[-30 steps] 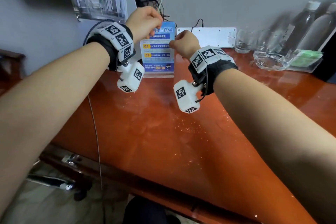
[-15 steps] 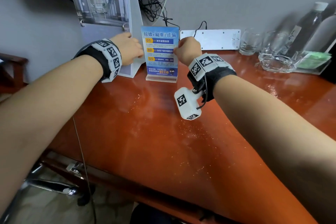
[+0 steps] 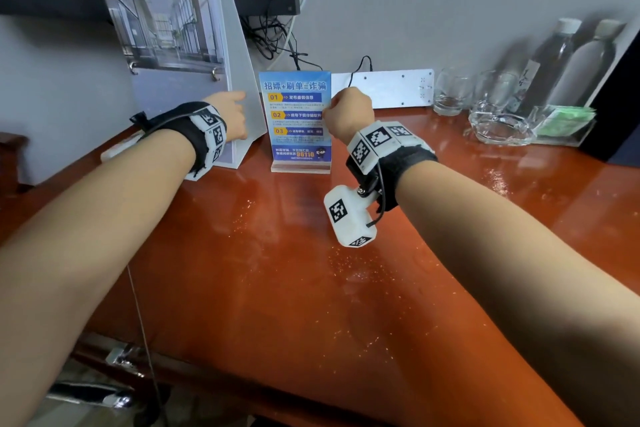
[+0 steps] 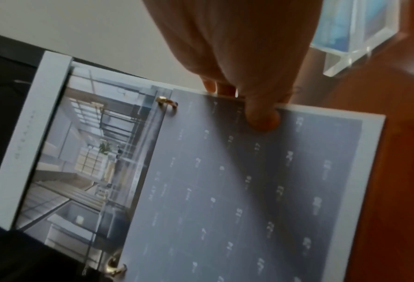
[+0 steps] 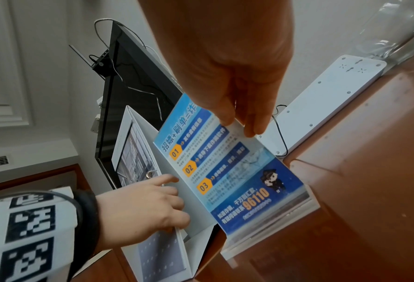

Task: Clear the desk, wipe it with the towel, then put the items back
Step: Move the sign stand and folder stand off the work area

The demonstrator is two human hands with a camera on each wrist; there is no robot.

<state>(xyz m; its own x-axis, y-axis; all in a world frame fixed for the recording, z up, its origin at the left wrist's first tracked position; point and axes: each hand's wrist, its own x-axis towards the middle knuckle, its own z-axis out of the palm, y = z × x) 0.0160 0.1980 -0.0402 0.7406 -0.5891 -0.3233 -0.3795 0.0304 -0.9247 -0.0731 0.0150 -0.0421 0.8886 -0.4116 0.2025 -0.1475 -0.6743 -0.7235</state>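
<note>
Along the desk's (image 3: 311, 288) back edge, left hand (image 3: 230, 118) pinches the stiff calendar (image 3: 180, 45); right hand (image 3: 349, 113) pinches the glossy acrylic sign (image 3: 294, 114); clear tray (image 3: 561, 130) holds green packets (image 3: 568, 121).

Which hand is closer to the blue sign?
Right. The right hand pinches the blue sign at its right edge; the left hand grips the calendar beside it.

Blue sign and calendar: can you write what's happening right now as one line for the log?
left hand pinches desk calendar edge | right hand pinches blue sign edge | both stand on desk
</note>
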